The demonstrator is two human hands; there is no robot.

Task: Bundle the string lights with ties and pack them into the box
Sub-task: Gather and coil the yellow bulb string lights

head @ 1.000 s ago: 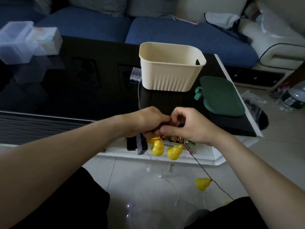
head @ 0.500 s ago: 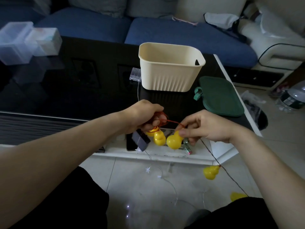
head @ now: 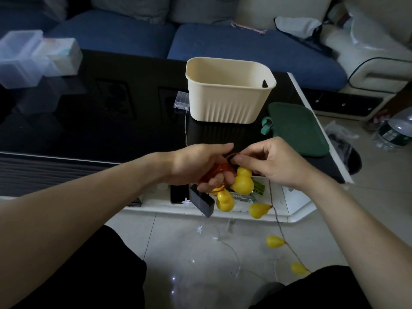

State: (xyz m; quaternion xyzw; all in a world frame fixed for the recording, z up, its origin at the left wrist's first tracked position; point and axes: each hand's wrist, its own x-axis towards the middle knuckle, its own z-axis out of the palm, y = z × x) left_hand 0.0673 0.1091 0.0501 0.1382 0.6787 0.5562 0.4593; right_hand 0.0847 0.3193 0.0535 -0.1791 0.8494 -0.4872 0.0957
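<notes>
Since half a second ago, right hand (head: 275, 162) rejoined left hand (head: 200, 166); both pinch limp, light string lights (head: 242, 180); grip wire, not bulbs

The left hand (head: 200, 166) hides most of the coiled red wire (head: 219, 169). At 9 o'clock, the clear boxes (head: 33, 56) are blurred. At 3 o'clock, the frame edge cuts off the bottle (head: 394, 132).
</notes>
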